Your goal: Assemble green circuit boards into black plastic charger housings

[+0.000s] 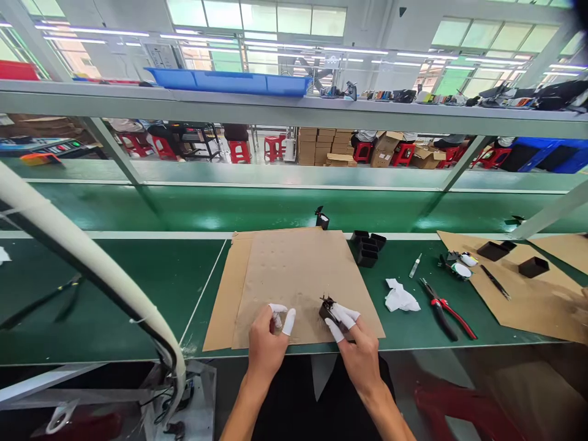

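White finger cots cover the fingertips of both my hands. My right hand (361, 349) grips a small black box-shaped part (325, 311) between thumb and fingers, low over the cardboard sheet (294, 275). Thin dark pieces stick up from the part's top; their detail is too small to make out. To its left, my left hand (269, 343) hovers near the sheet's front edge, thumb and index finger apart with nothing visible between them. Its other fingers are curled and partly hidden. Beyond the sheet's far edge stands a similar black part (322, 219) with a small bladed top.
Several black boxes (367, 250) cluster right of the sheet. Nearby lie crumpled white tissue (400, 296), red-handled pliers (445, 309), a small tube (415, 266) and tweezers (495, 282). A thick white hose (114, 282) crosses the left side. Overhead, a shelf holds a blue tray (229, 82).
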